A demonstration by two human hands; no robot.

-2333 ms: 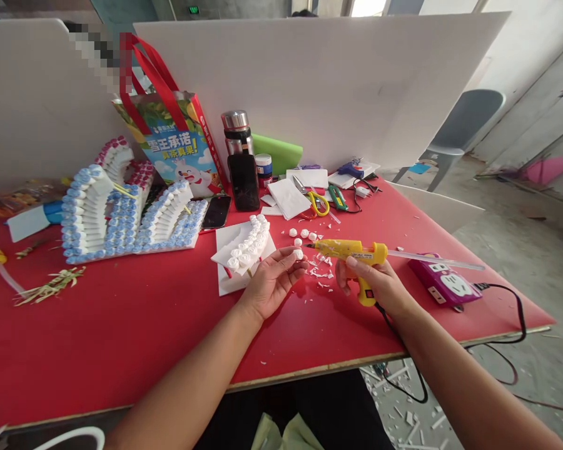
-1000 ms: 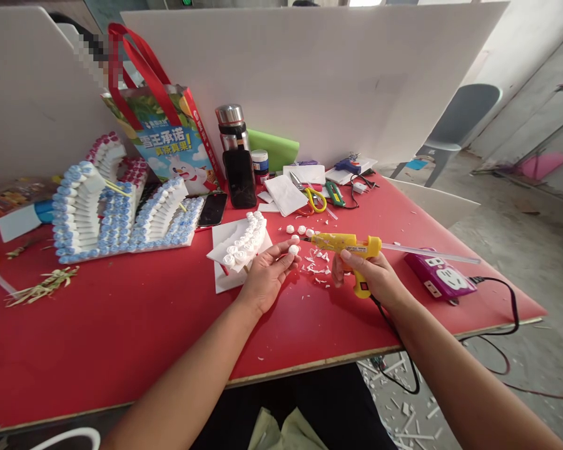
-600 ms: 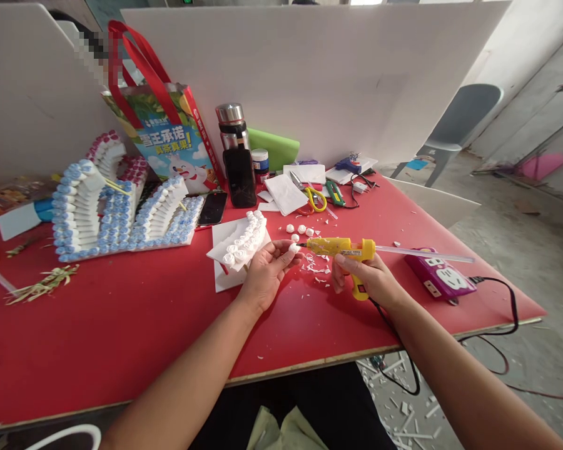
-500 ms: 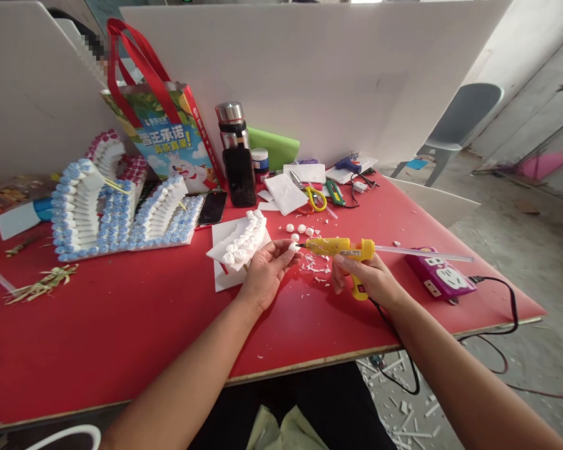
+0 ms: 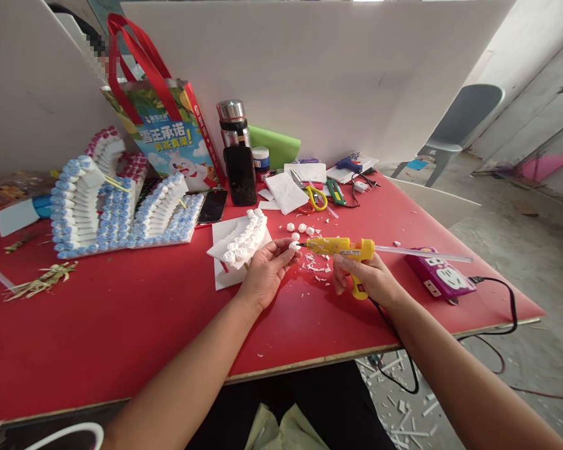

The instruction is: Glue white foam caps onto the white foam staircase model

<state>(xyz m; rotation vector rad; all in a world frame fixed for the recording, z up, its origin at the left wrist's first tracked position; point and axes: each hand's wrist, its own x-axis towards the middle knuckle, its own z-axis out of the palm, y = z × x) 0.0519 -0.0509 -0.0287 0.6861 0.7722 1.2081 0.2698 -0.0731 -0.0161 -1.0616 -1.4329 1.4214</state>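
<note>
Between the fingertips of my left hand (image 5: 268, 270) is a small white rosette (image 5: 294, 247). My right hand (image 5: 366, 275) grips a yellow hot glue gun (image 5: 331, 245), whose dark nozzle points left and meets the rosette or comes very close to it. A clear glue stick (image 5: 422, 252) juts from the gun's back end. Several loose white rosettes (image 5: 302, 228) lie just beyond my left fingers. Left of that hand, a curved white piece covered with rosettes (image 5: 244, 240) rests on a white board (image 5: 219, 279).
Blue-and-white rosette models (image 5: 122, 212) stand at the left by a shopping bag (image 5: 173, 140). A steel flask (image 5: 233, 122) and a phone (image 5: 240, 176) stand at the back, near yellow-handled scissors (image 5: 316, 197). A purple power strip (image 5: 441, 274) sits at the right, its black cable (image 5: 512, 306) trailing over the edge.
Almost nothing differs. Both hands, the rosette and the glue gun keep nearly the same positions, with only a slight shift of the camera view.
</note>
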